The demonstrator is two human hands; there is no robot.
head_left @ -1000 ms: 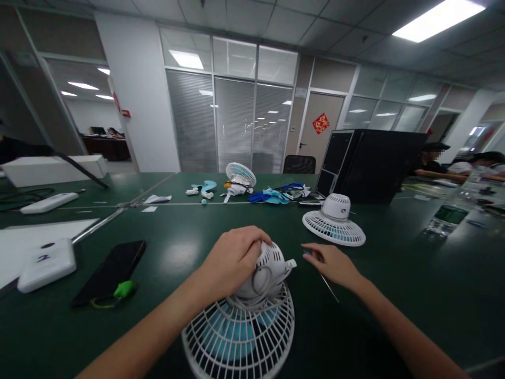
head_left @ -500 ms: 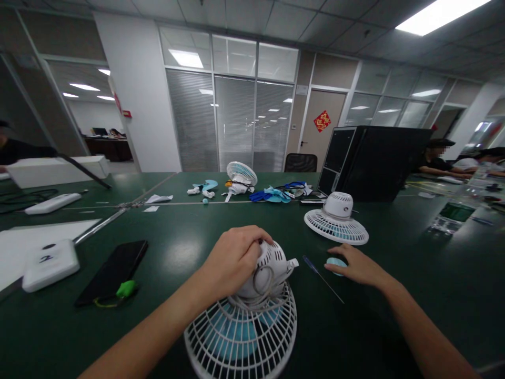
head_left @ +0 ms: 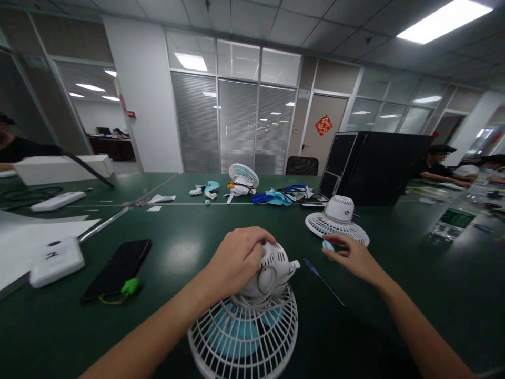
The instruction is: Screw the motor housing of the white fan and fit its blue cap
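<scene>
1. A dark green table (head_left: 189, 237) spreads across the scene from left to right.
2. On its far right side stands a black computer case (head_left: 386, 168).
3. At near centre sits a white fan (head_left: 244, 329) with light-blue blades behind its grille and a vented housing (head_left: 272, 258) at its far end.
4. Farther right, a second fan (head_left: 338, 209) lies grille down, housing up.
5. The left hand (head_left: 240, 258) curls over the white fan's housing, gripping it.
6. The right hand (head_left: 353, 258), just nearer than the second fan, pinches a blue piece (head_left: 327, 246) between thumb and fingers.
7. A black phone (head_left: 118, 266) lies at left.
8. A thin screwdriver (head_left: 315, 271) lies between the white fan and right hand.
9. Smallest is that blue piece, rounded, at the right hand's fingertips.
</scene>
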